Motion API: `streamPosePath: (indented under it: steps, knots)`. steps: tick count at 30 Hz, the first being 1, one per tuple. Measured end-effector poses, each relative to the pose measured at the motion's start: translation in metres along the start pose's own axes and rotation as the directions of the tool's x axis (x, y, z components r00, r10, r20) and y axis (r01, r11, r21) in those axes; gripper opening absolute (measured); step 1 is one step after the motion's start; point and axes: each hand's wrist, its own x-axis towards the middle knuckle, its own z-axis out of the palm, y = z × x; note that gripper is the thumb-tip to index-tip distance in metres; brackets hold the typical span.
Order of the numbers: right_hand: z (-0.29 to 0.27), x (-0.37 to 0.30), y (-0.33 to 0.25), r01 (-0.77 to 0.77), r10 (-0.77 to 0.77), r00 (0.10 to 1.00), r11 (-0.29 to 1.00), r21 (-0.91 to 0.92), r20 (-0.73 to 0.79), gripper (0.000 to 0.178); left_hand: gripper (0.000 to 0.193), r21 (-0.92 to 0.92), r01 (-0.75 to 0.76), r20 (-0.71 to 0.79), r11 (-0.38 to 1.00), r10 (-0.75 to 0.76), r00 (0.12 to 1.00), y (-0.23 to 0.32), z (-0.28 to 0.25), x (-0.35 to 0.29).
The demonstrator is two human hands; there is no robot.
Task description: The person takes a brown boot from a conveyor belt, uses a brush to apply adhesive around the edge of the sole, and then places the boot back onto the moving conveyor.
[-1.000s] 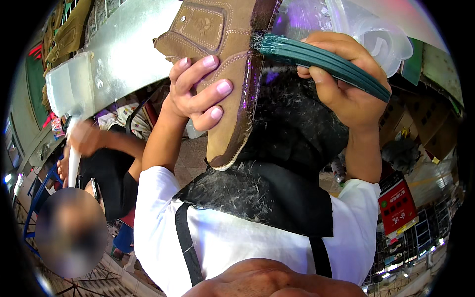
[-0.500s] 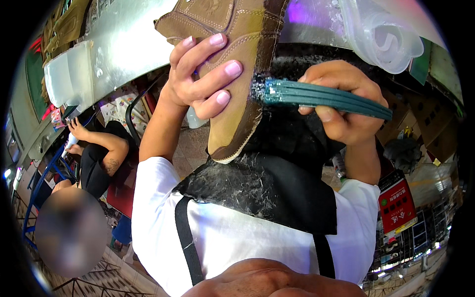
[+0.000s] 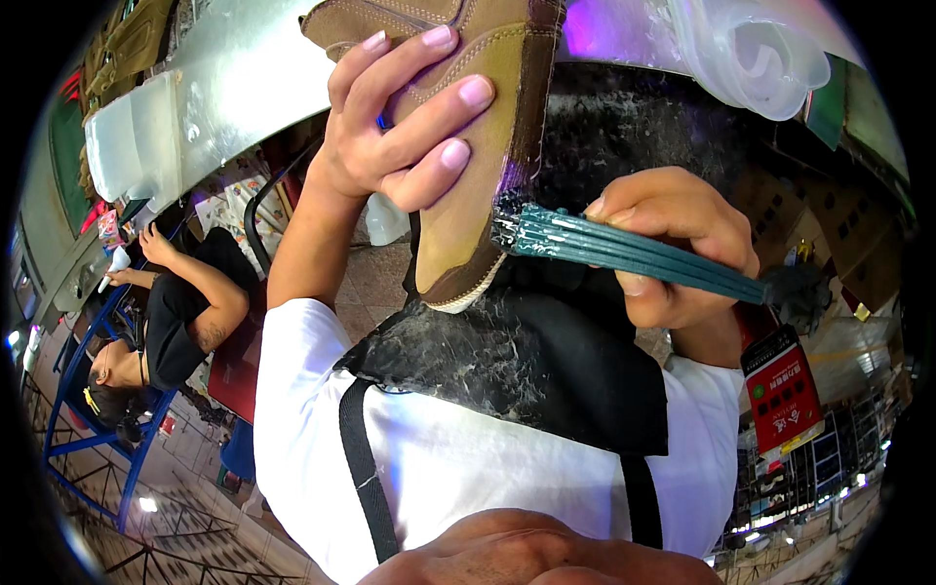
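My left hand [image 3: 409, 117] grips a brown leather shoe upper [image 3: 478, 156] with pale stitching, its fingers spread over the side and its thumb out of sight. A darker band runs along the lower edge of the shoe upper, and its narrow end points down toward my apron. In my right hand [image 3: 673, 244] is a brush [image 3: 624, 252] with a flat, ridged green handle, pinched between thumb and fingers. The dark bristles at its left end press against the band on the shoe upper, where the surface looks wet.
A metal work table [image 3: 258, 78] spans the far side. Translucent plastic containers stand on it, one at left [image 3: 132, 146] and one at right [image 3: 756, 58]. A black apron [image 3: 507, 370] covers my front. Another person [image 3: 195, 302] sits at left. A red box [image 3: 783, 395] lies at right.
The brush has slid down along the band toward the shoe upper's narrow end, with my right hand lower. My left hand and the shoe upper have shifted slightly. The person at left has moved.
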Motion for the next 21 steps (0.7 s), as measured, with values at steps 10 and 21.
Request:
streamPosePath:
  steps: [10,21]
  knots:
    - [0.016,-0.018,-0.041,-0.077,0.066,0.994,0.989,-0.127,-0.087,0.027,0.048,0.088,-0.022,0.041,0.996,0.019,0.999,0.006,-0.002,0.022]
    - [-0.003,0.008,-0.092,-0.028,0.040,0.999,0.907,-0.421,0.020,0.030,0.039,0.148,0.011,0.041,0.989,-0.017,0.999,0.016,-0.005,0.059]
